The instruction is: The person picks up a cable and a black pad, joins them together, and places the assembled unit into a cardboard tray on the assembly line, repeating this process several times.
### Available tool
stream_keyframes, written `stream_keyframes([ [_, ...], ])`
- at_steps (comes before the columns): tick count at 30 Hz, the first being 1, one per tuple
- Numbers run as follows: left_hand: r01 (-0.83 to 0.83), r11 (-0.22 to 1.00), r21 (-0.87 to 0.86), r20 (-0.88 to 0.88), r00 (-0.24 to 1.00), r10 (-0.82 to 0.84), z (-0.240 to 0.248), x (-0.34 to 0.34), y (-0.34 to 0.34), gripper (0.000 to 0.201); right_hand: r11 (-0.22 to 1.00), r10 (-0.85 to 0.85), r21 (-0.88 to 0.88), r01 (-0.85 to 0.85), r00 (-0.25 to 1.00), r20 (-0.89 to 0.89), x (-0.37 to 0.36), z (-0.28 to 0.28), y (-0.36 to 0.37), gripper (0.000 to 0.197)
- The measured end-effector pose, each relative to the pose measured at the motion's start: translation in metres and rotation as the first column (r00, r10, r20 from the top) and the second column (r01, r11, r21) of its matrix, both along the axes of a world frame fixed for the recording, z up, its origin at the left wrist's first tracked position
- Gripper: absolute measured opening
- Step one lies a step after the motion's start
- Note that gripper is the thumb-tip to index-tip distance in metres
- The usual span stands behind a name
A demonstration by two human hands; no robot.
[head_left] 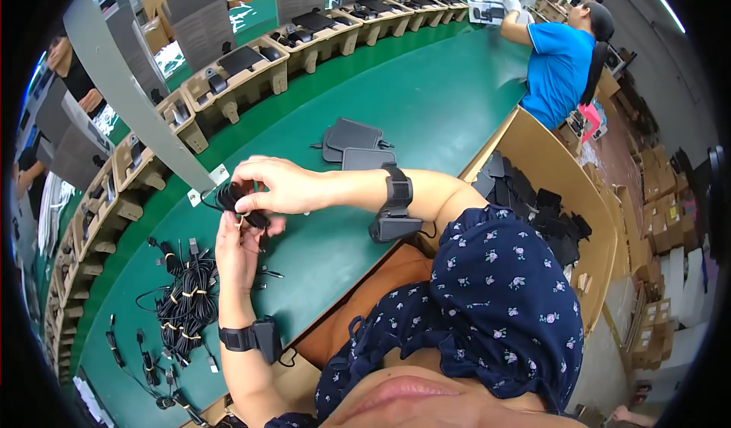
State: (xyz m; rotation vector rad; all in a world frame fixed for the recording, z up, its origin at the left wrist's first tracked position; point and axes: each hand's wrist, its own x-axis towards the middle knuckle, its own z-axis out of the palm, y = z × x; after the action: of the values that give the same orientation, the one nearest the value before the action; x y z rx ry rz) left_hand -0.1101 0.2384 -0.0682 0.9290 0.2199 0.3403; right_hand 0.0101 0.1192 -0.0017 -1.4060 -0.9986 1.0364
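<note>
Both my hands are at a bundled black cable above the green table, near the foot of a grey metal post. My right hand is closed around it from above, thumb and fingers pinching the coils. From below, my left hand grips the same bundle, its fingertips partly hidden behind the cable. Beside my left forearm lies a heap of black cables tied with pale bands. Several flat dark pads with short leads rest on the table beyond my right forearm.
Moulded brown pulp trays holding black devices line the table's far side. The grey post rises at left. A cardboard box with black pieces stands at my right. A co-worker in a blue shirt works at the far right.
</note>
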Motion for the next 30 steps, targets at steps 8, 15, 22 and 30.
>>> stream_keyframes([
  [8,0.305,0.896,0.323,-0.302,0.93,-0.208,-0.009,-0.008,0.016,0.035,0.885,-0.277,0.262,-0.385,0.019,0.961,0.001,-0.037,0.008,0.049],
  [15,0.031,0.937,0.348,-0.138,0.99,0.019,-0.014,-0.003,0.02,0.024,0.97,-0.176,0.165,-0.181,-0.042,0.984,0.02,-0.015,0.002,0.028],
  [22,-0.03,0.68,0.733,-0.116,0.979,0.168,-0.041,-0.003,0.03,0.014,0.776,-0.461,0.494,0.392,-0.181,0.869,0.122,0.053,0.049,0.031],
  [30,-0.022,0.716,0.698,-0.112,0.984,0.139,-0.037,0.0,0.025,0.012,0.807,-0.34,0.432,0.402,-0.283,0.897,0.183,0.075,0.128,0.039],
])
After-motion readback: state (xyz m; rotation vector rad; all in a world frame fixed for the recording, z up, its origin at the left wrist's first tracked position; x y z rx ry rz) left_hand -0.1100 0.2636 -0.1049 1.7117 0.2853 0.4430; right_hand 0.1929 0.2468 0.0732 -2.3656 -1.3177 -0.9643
